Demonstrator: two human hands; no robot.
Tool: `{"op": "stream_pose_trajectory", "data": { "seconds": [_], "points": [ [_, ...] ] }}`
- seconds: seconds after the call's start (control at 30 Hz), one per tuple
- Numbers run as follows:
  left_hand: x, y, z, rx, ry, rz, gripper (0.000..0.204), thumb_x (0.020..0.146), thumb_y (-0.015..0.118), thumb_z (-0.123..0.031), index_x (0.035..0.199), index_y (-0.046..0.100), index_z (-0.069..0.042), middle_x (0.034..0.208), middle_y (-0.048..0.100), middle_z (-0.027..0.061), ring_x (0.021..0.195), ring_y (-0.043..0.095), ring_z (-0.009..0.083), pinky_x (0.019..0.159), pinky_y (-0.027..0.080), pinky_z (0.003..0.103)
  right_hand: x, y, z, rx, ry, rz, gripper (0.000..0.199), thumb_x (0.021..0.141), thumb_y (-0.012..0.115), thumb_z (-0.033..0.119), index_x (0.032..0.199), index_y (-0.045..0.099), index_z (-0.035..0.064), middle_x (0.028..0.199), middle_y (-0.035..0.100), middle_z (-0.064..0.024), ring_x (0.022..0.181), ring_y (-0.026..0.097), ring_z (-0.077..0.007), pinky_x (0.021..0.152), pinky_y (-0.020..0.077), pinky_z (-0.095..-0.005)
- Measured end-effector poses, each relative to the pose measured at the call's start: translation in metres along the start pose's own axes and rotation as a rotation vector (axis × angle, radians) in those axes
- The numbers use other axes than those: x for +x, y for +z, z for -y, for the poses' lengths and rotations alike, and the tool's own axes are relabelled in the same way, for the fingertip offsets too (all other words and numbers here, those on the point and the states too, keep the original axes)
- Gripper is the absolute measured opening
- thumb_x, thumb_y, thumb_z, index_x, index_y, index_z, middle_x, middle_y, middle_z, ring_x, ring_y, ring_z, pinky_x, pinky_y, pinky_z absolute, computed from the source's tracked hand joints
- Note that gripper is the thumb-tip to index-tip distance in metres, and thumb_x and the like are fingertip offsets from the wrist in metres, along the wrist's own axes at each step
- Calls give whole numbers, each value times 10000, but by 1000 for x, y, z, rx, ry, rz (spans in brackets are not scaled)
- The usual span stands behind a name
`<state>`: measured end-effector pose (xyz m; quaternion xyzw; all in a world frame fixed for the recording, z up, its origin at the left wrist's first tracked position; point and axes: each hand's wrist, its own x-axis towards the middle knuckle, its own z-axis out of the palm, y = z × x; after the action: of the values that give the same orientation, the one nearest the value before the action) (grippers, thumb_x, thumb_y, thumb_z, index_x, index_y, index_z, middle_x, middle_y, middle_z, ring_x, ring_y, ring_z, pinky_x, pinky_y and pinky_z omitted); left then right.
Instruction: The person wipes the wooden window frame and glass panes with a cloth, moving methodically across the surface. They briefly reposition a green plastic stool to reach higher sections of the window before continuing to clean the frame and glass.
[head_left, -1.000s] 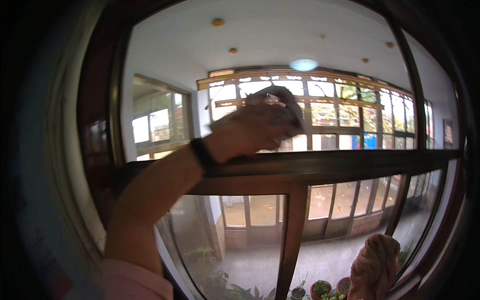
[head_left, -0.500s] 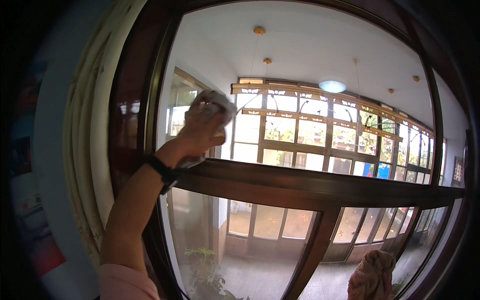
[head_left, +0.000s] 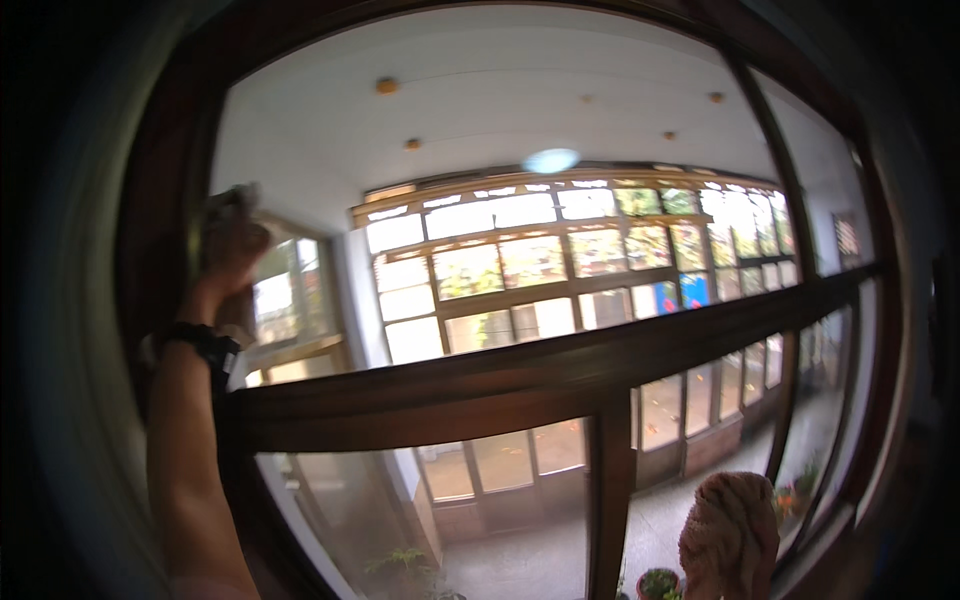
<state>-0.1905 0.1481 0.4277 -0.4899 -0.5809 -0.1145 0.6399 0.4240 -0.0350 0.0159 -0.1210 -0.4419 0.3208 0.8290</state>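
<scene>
Left hand holds crumpled grey cloth at clear glass pane.
Best pressed flat; pinkish-brown towel leaves right hand's grip unclear.

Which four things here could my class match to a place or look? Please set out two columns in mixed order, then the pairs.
Column one:
1. black wristband
2. grey cloth
3. pinkish-brown terry towel
4. window crossbar

Column two:
A. held in the left hand
B. at the lower right of the picture
C. long, dark brown, spanning side to side
D. around the left wrist

Pairs: 1-D, 2-A, 3-B, 4-C
</scene>
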Motion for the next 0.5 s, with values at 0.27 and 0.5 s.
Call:
{"op": "stream_pose_trajectory", "data": {
  "seconds": [0.27,0.5],
  "points": [
    [137,-82,-63,65,-65,-344,265,992,551,-226,1189,597,-55,1430,502,236,1165,586,395,976,487,582,-32,-51,44,-17,58,-226,520,945,508,295,1333,515,-50,1242,636,-189,1116,652,-251,987,540,-380],
    [215,-177,-234,-381,-3,-595,624,1001,434,-454,1531,409,-127,1385,581,228,1221,603,396,1051,459,564,-20,-135,83,22,50,-241,531,942,514,283,1349,512,-57,1245,644,-204,1080,683,-287,923,594,-404]
  ]
}}
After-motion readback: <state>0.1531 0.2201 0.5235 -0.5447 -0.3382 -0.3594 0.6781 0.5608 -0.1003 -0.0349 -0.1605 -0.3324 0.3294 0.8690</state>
